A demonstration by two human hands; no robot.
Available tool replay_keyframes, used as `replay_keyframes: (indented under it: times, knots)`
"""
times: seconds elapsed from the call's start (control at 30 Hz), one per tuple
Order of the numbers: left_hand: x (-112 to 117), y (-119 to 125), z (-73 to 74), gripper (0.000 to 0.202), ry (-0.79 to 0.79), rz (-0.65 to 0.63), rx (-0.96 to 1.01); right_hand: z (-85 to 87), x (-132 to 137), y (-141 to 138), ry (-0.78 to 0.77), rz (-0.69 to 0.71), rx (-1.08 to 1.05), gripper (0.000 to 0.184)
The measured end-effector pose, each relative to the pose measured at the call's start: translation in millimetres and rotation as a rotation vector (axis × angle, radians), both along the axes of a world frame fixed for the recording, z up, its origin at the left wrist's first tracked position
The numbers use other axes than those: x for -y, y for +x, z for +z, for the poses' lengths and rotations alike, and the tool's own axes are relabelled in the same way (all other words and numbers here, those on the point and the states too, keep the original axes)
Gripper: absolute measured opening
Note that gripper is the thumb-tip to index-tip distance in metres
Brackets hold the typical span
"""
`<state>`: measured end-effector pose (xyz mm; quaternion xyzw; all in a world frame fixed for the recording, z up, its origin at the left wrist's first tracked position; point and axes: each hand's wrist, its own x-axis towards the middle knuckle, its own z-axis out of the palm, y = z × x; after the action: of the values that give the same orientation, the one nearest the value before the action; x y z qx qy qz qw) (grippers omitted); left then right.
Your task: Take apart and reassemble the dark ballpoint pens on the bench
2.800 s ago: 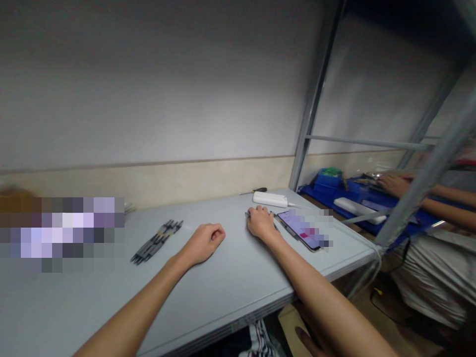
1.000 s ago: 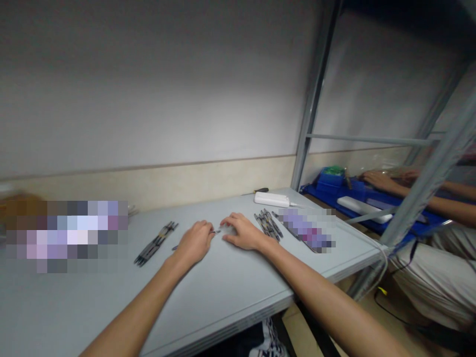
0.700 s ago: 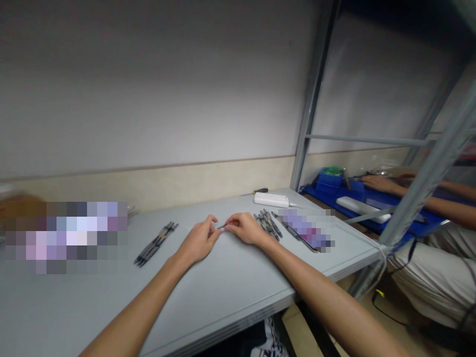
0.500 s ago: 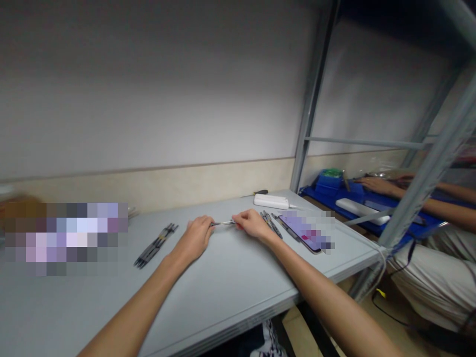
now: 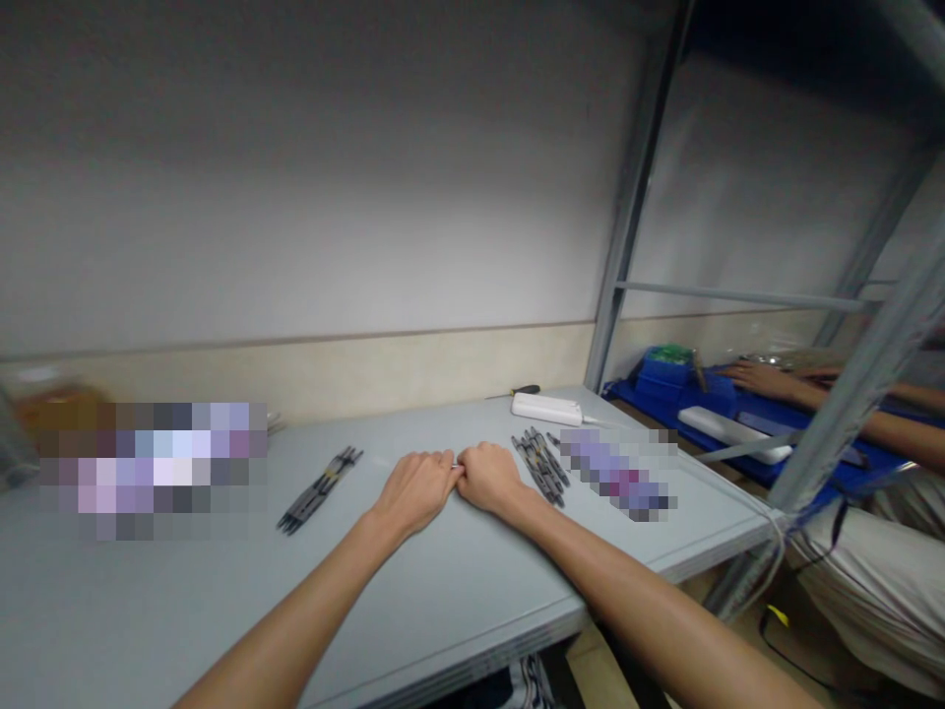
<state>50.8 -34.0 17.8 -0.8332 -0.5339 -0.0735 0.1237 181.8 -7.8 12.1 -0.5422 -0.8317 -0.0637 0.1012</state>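
Behind the pale table [image 5: 428,611] rises a grey wall [image 5: 332,207], darker toward the top. Left hand [image 5: 415,489] and right hand [image 5: 488,475] are close together, both curled closed around a slender item [image 5: 457,467] — mostly hidden, with only a short bit showing between them. Dark pens [image 5: 320,491] lie grouped to their left; more pens [image 5: 541,466] lie just right of them, near a white device [image 5: 546,409] and a screwdriver [image 5: 526,390].

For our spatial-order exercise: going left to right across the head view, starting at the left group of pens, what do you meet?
Left group of pens, left hand, thin object between the hands, right hand, right group of pens, blue box, pale trousers.
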Motion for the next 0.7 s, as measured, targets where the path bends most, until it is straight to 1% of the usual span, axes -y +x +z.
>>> replay_keyframes:
  times: [0.13,0.2,0.27,0.33,0.4,0.47,0.5,0.53,0.63,0.7]
  knots:
    - [-1.6,-0.3,-2.1,0.041,-0.066,0.088,0.055,8.3,-4.5,0.6,0.038,0.067,0.082,0.031]
    - [-1.8,-2.0,-4.7,0.043,-0.102,0.091,0.101,10.6,-4.7,1.4,0.048,0.131,0.119,0.03]
    - [-1.9,-4.5,-7.5,0.045,-0.159,0.048,0.188,11.5,-4.3,3.0,0.054,0.197,0.152,0.028]
    - [-1.9,-7.1,-9.0,0.046,-0.233,-0.04,0.323,11.6,-4.0,5.3,0.067,0.255,0.174,0.028]
    - [-2.0,-9.4,-8.6,0.045,-0.329,-0.133,0.484,11.5,-4.0,7.3,0.094,0.303,0.179,0.028]
    - [-2.1,-11.6,-6.9,0.042,-0.42,-0.188,0.607,11.6,-4.3,8.6,0.118,0.326,0.168,0.028]
    - [-2.0,-12.7,-5.9,0.04,-0.431,-0.199,0.642,11.6,-4.5,8.8,0.123,0.317,0.158,0.028]
    - [-1.9,-13.8,-5.0,0.036,-0.408,-0.196,0.659,11.7,-4.7,8.9,0.12,0.289,0.146,0.028]
    - [-1.3,-17.4,-2.8,0.025,-0.216,-0.164,0.633,11.6,-4.4,8.1,0.095,0.125,0.092,0.029]
    - [-1.6,-19.2,-1.8,0.021,-0.113,-0.174,0.593,11.6,-3.3,7.3,0.074,0.02,0.052,0.03]
